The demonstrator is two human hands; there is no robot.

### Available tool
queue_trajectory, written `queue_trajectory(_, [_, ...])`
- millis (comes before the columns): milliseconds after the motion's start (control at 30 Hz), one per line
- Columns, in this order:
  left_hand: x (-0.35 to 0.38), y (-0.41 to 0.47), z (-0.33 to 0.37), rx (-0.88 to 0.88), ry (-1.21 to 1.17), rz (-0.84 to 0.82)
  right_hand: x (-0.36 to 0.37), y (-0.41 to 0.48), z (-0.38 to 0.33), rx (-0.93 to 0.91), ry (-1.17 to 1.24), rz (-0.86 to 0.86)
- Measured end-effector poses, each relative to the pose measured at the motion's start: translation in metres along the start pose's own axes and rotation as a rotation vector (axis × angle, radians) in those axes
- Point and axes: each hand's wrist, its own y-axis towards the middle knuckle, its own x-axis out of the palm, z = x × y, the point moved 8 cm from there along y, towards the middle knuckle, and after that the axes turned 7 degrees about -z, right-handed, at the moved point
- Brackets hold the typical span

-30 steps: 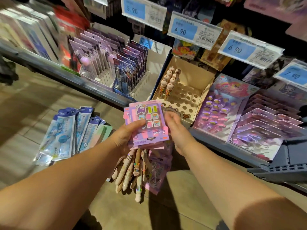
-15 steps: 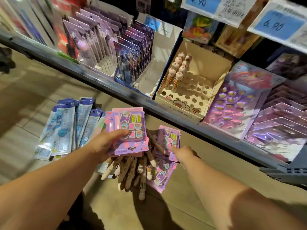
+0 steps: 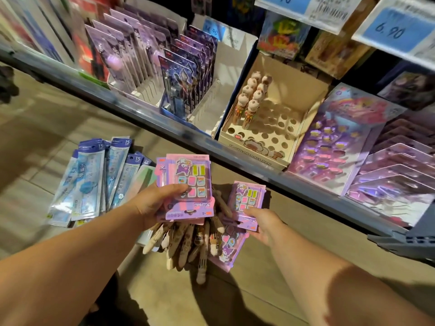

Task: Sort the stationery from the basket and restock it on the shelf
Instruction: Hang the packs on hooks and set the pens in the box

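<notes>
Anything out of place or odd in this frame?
Yes: blue packs lie fanned and pens lie heaped loose on the surface below the shelf, while the pen display box stands mostly unfilled.

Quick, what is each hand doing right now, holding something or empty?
Left hand: holds a stack of pink cards.
Right hand: pinches a purple card pack.

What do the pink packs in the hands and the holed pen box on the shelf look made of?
Pink blister packs: printed card backing with a clear, shiny plastic bubble, contents showing through. Beige holed pen box: matte cardboard, likely, given folded walls and punched holes.
</notes>
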Motion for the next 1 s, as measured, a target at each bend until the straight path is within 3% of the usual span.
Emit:
queue_trajectory(233, [0.003, -0.014, -0.003, 0.014, 0.018, 0.032, -0.008, -0.022, 0.003, -0.085, -0.198, 0.025])
queue_trajectory(567, [0.009, -0.043, 0.022, 0.063, 0.006, 0.109, -0.036, -0.100, -0.067, -0.411, -0.761, 0.298])
queue_trajectory(767, [0.033, -0.046, 0.057, 0.107, 0.079, 0.113, -0.034, -0.171, -0.154, -0.624, -0.802, 0.172])
queue_trajectory(900, [0.074, -0.052, 0.099, 0.174, 0.127, 0.030, -0.023, -0.235, -0.210, -0.781, -0.967, 0.075])
queue_trajectory(1000, [0.094, -0.059, 0.136, 0.176, 0.224, -0.012, -0.013, -0.276, -0.237, -0.802, -1.049, -0.001])
